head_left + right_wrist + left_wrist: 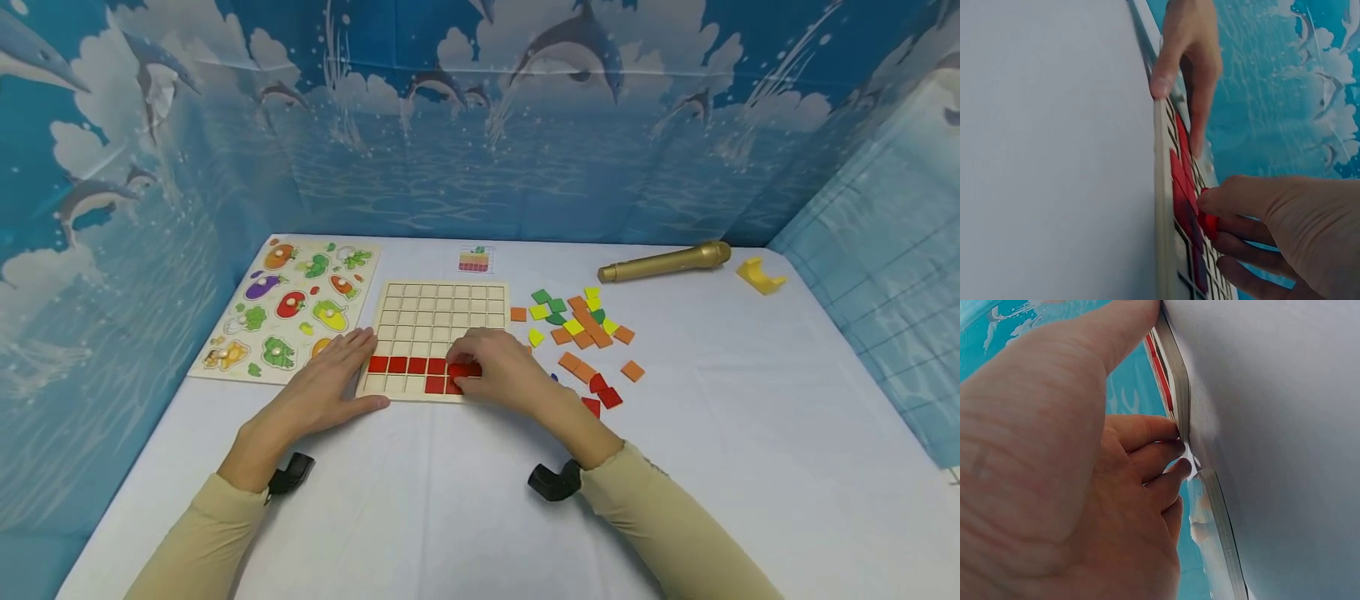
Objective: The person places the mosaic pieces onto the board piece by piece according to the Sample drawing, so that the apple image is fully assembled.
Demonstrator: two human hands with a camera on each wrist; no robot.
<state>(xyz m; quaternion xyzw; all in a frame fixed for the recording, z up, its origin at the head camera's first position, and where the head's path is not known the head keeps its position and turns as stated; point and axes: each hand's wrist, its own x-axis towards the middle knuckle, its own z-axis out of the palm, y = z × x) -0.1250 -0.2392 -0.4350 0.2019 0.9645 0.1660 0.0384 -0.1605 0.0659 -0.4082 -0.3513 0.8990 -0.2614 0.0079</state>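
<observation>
Pale wood grid board (442,310); glossy red tiles (407,365); matt white tablecloth (750,433).

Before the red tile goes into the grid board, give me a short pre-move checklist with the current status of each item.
1. Left hand steadies the grid board, thumb at its near edge: ok.
2. Right hand pinches a red tile over the board: ok.
3. Tile squared to an open cell: cannot tell, fingers cover it.
4. Open cells left in the near rows: ok, some show at near left.
5. Loose tiles within reach on the right: ok.
</observation>
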